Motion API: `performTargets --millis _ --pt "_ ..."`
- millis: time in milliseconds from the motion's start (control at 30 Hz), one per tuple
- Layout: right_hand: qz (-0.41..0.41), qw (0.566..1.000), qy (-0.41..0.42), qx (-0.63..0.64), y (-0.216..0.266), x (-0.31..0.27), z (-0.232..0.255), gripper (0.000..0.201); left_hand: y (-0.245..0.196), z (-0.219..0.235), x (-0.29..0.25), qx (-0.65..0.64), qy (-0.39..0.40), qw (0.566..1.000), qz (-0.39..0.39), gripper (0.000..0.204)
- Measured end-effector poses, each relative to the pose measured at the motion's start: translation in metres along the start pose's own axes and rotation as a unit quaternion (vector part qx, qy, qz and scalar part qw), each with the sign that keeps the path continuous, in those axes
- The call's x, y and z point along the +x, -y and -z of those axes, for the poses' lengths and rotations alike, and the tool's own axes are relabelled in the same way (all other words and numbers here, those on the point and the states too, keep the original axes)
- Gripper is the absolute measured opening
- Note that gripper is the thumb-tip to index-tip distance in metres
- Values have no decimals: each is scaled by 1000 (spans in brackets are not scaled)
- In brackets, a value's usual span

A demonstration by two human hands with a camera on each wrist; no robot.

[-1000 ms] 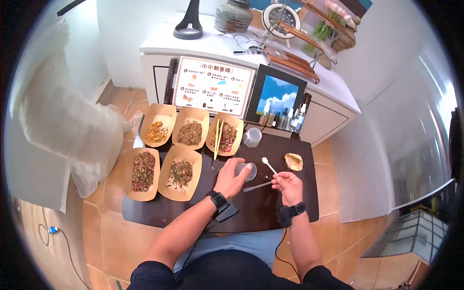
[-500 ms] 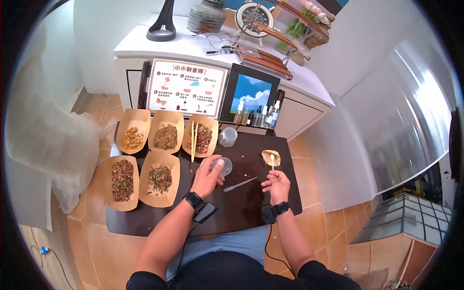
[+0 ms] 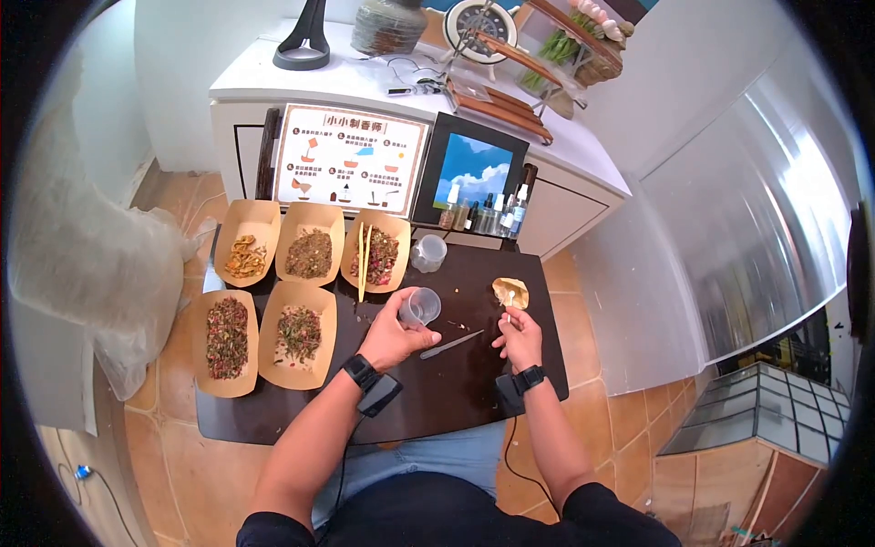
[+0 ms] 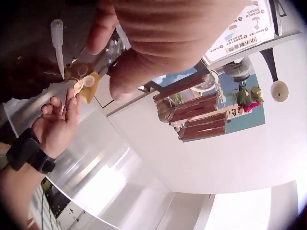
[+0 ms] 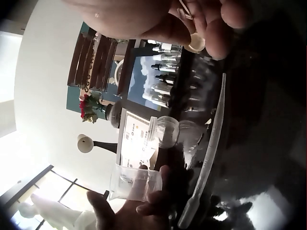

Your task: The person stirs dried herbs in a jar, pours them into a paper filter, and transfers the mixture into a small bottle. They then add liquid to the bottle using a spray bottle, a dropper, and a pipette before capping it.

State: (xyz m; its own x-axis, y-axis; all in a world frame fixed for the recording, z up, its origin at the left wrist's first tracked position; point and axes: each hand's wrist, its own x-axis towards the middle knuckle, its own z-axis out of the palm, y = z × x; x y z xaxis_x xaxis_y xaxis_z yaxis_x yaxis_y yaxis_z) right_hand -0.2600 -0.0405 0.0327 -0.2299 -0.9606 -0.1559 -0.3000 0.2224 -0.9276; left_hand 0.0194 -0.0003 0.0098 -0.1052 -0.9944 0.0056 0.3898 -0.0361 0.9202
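My left hand (image 3: 390, 341) holds a clear plastic cup (image 3: 421, 308), tilted, with thumb and fingers about its side. In the right wrist view the same cup (image 5: 136, 184) looks clear and upturned fingers show around it. Between the thumb and fingers of my right hand (image 3: 519, 345) is a small white spoon (image 4: 88, 81). Its bowl overlaps a crumpled tan wrapper-like piece (image 3: 522, 290) at the table's right side. A translucent plastic pipette (image 3: 451, 345) lies on the table between the two hands.
Several brown paper trays (image 3: 202, 365) of dried herbs stand left, with yellow tweezers (image 3: 364, 260) across one. Behind the cup sits a clear plastic jar (image 3: 428, 253). Small bottles (image 3: 492, 217) line the back edge beside an instruction card (image 3: 346, 159).
My left hand has turned and tilted the cup so its opening shows. My right hand has moved the spoon forward to the tan piece. The head view has shifted right.
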Motion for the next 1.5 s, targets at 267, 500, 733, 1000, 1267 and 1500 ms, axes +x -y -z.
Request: performTargets --millis 267,500,733,1000,1267,1500 --pt "178 954 -53 -235 13 -24 -3 30 9 -3 3 104 -88 991 2 65" --pt "422 801 257 -337 37 -51 -43 33 2 -6 -1 267 -106 949 -127 58" --pt "422 766 313 -370 37 -61 -57 15 -3 0 0 281 -97 947 -121 57" --pt "327 906 182 -196 97 -100 -31 36 3 0 2 246 -76 958 -125 58" --pt "344 918 140 142 98 -89 -39 17 9 -1 3 298 -67 939 -160 53" --pt "284 943 134 106 58 -73 -74 18 10 -1 4 213 -59 964 -146 59"
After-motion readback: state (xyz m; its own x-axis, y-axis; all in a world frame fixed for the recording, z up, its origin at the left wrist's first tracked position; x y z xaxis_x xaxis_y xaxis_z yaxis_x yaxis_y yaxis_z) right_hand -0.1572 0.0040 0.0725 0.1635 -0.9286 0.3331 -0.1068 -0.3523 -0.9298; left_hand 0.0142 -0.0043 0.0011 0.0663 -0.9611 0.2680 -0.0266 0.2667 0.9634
